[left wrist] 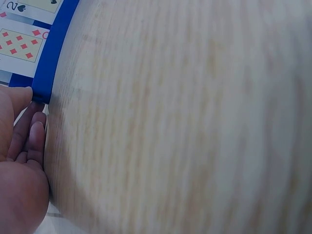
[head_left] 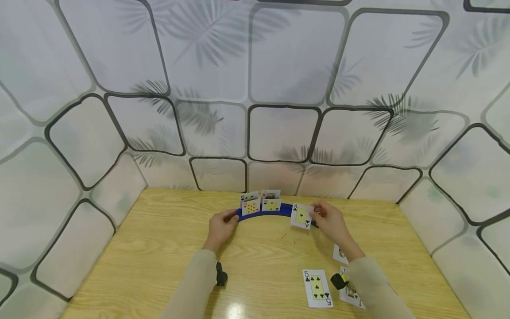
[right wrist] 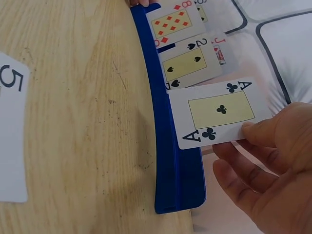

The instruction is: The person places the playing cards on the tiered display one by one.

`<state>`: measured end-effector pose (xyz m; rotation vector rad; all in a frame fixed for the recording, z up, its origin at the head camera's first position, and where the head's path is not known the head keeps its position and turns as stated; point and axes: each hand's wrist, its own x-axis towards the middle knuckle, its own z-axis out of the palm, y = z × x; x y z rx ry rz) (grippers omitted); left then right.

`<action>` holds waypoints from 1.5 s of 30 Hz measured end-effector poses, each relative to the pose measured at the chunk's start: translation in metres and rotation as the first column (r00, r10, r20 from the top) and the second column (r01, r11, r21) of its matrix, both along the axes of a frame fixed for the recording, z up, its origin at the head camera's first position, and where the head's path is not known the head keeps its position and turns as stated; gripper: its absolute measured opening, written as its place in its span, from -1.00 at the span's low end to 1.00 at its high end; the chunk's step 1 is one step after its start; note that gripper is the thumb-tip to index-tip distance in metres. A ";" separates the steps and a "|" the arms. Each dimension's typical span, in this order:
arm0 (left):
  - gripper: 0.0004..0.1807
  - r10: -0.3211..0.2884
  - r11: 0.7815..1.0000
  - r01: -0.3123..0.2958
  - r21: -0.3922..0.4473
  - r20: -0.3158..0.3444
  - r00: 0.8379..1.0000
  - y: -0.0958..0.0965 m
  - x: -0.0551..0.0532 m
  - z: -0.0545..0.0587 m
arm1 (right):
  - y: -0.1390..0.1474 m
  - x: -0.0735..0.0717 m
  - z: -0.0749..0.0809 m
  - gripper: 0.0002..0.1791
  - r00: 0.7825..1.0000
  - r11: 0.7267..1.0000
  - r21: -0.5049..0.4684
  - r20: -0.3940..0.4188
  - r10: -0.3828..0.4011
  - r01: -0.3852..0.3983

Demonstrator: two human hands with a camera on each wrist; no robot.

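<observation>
A curved blue card holder [head_left: 285,209] lies on the table, its left end pinched between the thumb and fingers of my left hand [head_left: 221,228]. Toward its right side, my right hand [head_left: 330,219] pinches the ace of clubs [right wrist: 222,109] by one edge. The ace's opposite edge is at the holder's slot; whether it sits in it, I cannot tell. An eight of diamonds [right wrist: 175,24] and a two of spades [right wrist: 192,63] stand in the front of the holder. Behind them stand a red jack [head_left: 271,193] and a partly hidden black-suited card [head_left: 249,196].
A five of clubs [head_left: 317,289] lies face up on the wooden table [head_left: 159,266]. Near it, a face card [head_left: 350,294] and another card [head_left: 339,254] are partly covered by my right arm. A patterned curtain [head_left: 284,137] hangs behind and at both sides.
</observation>
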<state>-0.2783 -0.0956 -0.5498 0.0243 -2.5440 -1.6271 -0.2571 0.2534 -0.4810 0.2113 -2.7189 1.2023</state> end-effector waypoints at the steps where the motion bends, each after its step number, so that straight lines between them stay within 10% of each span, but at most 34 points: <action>1: -0.71 0.000 1.000 0.000 -0.001 -0.001 1.000 0.000 0.000 0.000 | -0.001 -0.001 0.001 -0.78 1.000 1.000 -0.003 -0.004 0.002 -0.002; 45: -0.72 0.003 1.000 -0.004 -0.031 -0.023 1.000 -0.002 -0.003 -0.005 | -0.024 -0.040 0.007 -0.89 0.996 0.997 -0.075 -0.081 -0.026 0.020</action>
